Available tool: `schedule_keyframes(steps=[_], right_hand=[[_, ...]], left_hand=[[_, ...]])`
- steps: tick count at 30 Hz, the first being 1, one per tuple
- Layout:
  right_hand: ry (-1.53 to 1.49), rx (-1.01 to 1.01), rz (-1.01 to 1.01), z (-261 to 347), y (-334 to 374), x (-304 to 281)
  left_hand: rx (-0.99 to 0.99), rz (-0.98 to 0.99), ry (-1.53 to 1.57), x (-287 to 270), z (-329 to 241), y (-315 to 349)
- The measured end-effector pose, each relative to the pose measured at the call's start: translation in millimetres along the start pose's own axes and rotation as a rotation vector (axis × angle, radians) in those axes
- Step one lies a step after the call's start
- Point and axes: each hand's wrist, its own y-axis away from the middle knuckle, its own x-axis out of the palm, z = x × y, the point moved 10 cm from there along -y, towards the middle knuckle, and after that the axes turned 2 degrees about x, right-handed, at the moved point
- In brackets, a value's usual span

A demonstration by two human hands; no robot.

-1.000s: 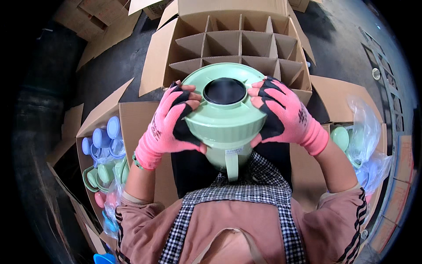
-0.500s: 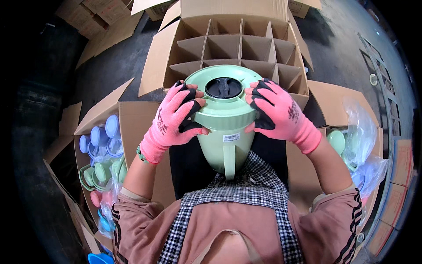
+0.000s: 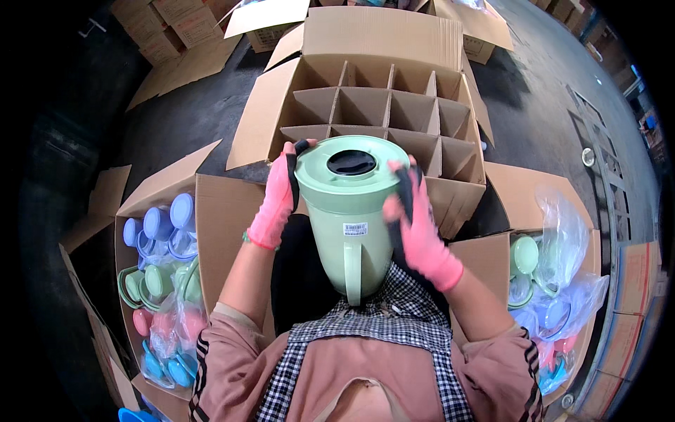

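Note:
Upright before my lap stands a light green plastic pitcher (image 3: 330,239), its handle toward me and a small white label above the handle. A round green lid (image 3: 316,163) with a glossy black disc (image 3: 351,162) at its centre sits on top. My left hand (image 3: 283,186), in a pink glove with black fingertips, is closed around the left side of the lid and upper body. My right hand (image 3: 415,228), gloved alike, is at the lid's right edge; motion blurs its fingers, so their grip is unclear.
Beyond the pitcher stands an open carton (image 3: 383,32) with cardboard dividers (image 3: 362,105). Open boxes at left (image 3: 228,239) and right (image 3: 481,264) hold blue, green and pink plastic ware, partly in clear bags. Stacked cartons (image 3: 190,32) stand at the far left.
My right hand has shifted down along the lid's right side and blurs. The pitcher sits slightly lower and more to the left. My left hand has moved to the lid's side.

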Motion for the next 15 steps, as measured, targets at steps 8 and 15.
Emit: schedule_keyframes(steps=[8,15], right_hand=[[-1.052,0.407,-0.030,-97,-51,19],[-0.492,0.383,-0.335,-80,-50,-46]], left_hand=[[0.227,-0.105,-0.315,51,-62,27],[0.301,-0.085,-0.384,36,-57,33]])
